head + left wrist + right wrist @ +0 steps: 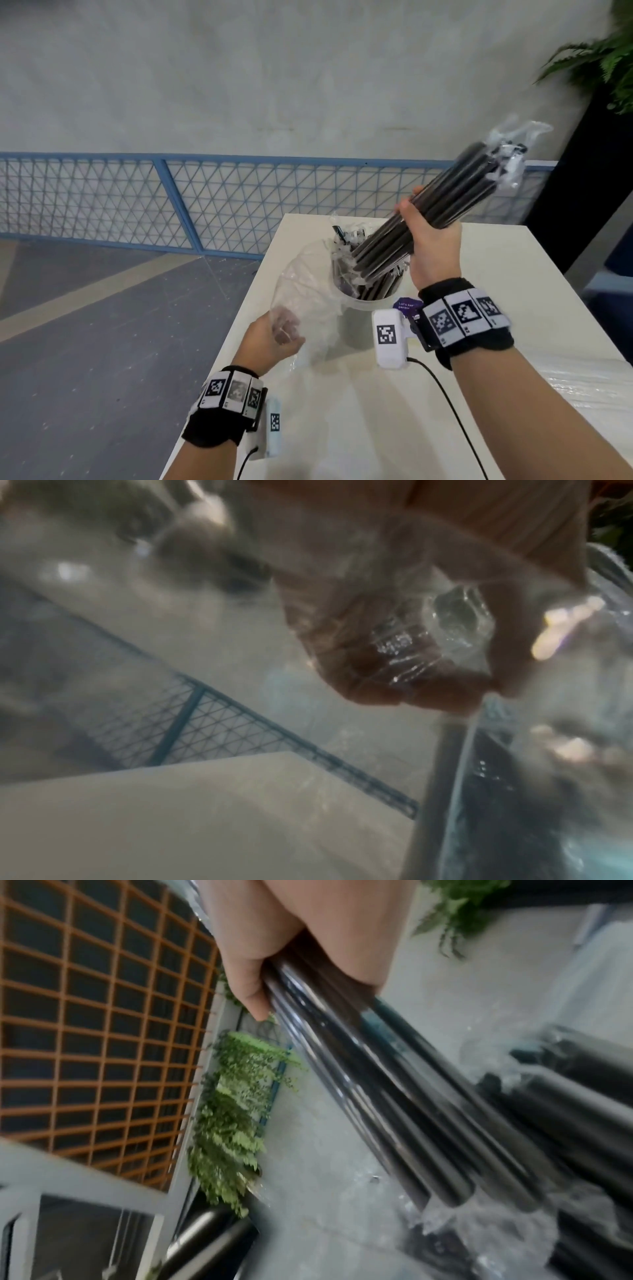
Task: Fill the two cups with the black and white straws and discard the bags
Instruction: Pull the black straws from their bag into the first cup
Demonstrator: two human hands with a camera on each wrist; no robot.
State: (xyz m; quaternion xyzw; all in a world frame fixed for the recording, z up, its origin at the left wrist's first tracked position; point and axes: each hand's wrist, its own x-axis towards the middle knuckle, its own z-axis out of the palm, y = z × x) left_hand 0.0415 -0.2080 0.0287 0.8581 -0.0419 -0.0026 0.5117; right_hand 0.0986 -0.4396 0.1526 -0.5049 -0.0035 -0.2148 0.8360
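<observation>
My right hand (424,233) grips a bundle of black straws (442,205) in thin clear wrappers, held slanted above the table, its lower end over a clear cup (363,305). The cup stands on the white table (342,411) and holds several black straws (376,284). My left hand (279,335) grips a crumpled clear plastic bag (308,291) just left of the cup. The left wrist view is blurred; its fingers (369,669) curl round the clear bag (455,615). In the right wrist view the fingers (250,988) wrap the black straws (394,1096). No white straws or second cup are in view.
A purple label (407,305) lies beside the cup under my right wrist. A crinkled white sheet (589,383) covers the table's right edge. The table's left edge drops to a grey floor. A blue mesh fence (171,202) runs behind, and a plant (603,58) stands at upper right.
</observation>
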